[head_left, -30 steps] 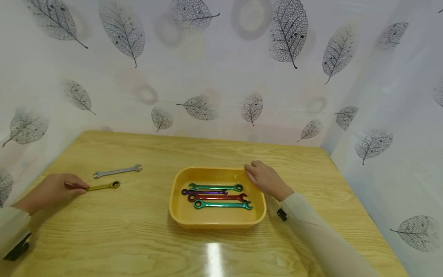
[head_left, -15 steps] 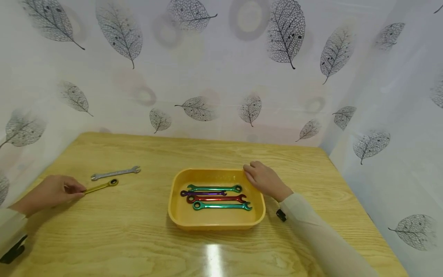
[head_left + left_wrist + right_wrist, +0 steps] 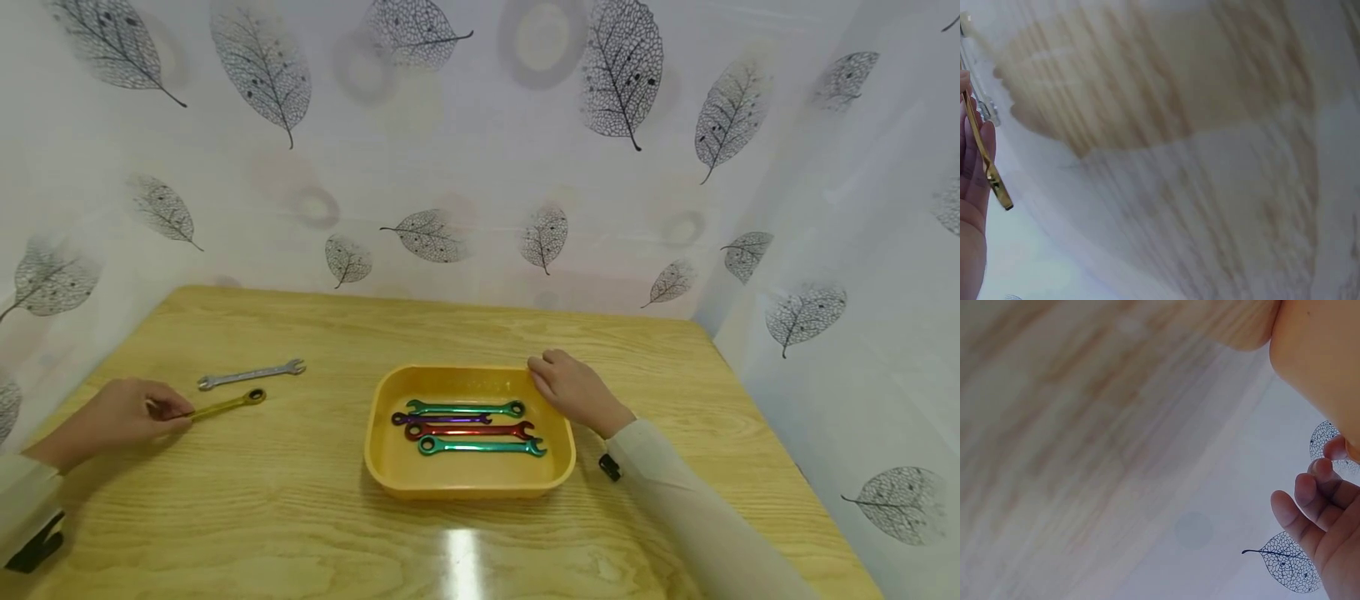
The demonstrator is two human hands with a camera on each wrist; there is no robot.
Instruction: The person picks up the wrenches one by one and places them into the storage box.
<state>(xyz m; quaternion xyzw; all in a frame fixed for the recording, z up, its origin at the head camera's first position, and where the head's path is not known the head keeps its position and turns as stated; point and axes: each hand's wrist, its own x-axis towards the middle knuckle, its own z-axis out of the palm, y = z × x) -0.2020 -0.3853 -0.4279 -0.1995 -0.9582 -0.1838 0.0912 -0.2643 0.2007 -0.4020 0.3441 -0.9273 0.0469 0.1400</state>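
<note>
A gold combination wrench (image 3: 228,407) is pinched at one end by my left hand (image 3: 123,414); its ring end points right. In the left wrist view the same gold wrench (image 3: 979,137) crosses the fingers. Just behind it on the table lies a silver open-end wrench (image 3: 251,375). My right hand (image 3: 576,387) grips the back right corner of the yellow tray (image 3: 468,490). In the tray several wrenches lie side by side: a green one (image 3: 465,407), a purple one (image 3: 450,418), a red one (image 3: 472,430) and a teal one (image 3: 483,447).
The wooden table (image 3: 300,517) runs back to a wall hung with a leaf-print sheet (image 3: 465,150), which also closes off both sides. A bright light reflection shows on the table in front of the tray.
The gold wrench has tilted so its ring end sits slightly higher than a second ago, with my left hand shifting only a little. My right hand and the tray stay put.
</note>
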